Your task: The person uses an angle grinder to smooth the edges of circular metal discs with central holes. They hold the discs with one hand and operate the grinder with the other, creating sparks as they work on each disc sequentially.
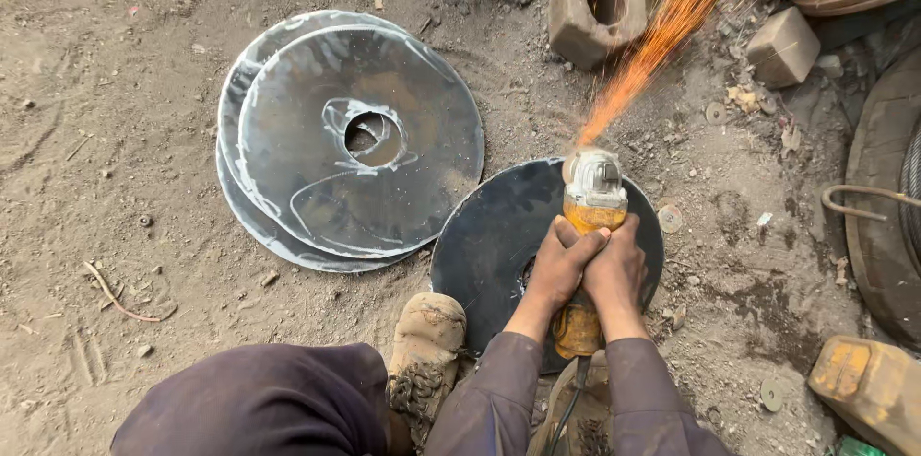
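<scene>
Both hands, left hand point(559, 264) and right hand point(615, 269), clench their fingers around the yellow angle grinder point(591, 216); its long axis points away from the body, head at the far rim of the dark steel disc point(489, 240) lying on the ground, sparks point(652, 44) flying forward

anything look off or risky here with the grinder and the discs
Both bare hands, left hand and right hand, grip the yellow angle grinder on the dark metal disc, with sparks flying away. The stacked shiny discs sit offset, not squared.
</scene>
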### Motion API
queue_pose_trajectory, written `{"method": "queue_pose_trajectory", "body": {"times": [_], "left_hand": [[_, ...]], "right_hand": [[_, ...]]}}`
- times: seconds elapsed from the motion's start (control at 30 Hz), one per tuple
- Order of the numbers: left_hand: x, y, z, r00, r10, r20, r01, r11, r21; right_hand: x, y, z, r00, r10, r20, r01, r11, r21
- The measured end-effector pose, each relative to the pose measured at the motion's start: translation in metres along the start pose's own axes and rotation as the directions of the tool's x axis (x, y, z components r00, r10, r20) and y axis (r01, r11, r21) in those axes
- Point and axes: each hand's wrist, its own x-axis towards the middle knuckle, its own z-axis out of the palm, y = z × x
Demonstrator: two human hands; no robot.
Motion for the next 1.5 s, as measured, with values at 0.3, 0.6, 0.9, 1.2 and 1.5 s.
{"method": "queue_pose_trajectory", "body": {"times": [0.3,0.6,0.9,1.2,1.5], "left_hand": [[0.005,0.004,0.006,0.998,-0.065,0.007,0.064,0.995,0.081],[0.007,-0.032,-0.004,0.985,0.063,-0.160,-0.099,0.967,-0.233],[0.019,-0.033,0.010,0.999,0.005,-0.043,-0.001,0.995,0.098],[-0.005,-0.029,0.006,0.989,-0.021,-0.149,0.025,0.999,0.027],[-0.003,-0.004,-0.053,0.982,0.135,-0.133,-0.176,0.909,-0.378]], "right_hand": [[0.012,0.016,0.003,0.996,-0.024,-0.090,0.039,0.985,0.167],[0.017,0.000,0.012,0.983,-0.163,0.085,0.171,0.981,-0.091],[0.029,0.025,0.004,0.996,-0.081,-0.034,0.084,0.991,0.102],[0.010,0.024,0.008,0.999,-0.018,0.033,0.017,0.999,0.035],[-0.018,-0.047,0.040,0.964,-0.249,0.097,0.258,0.961,-0.102]]}}
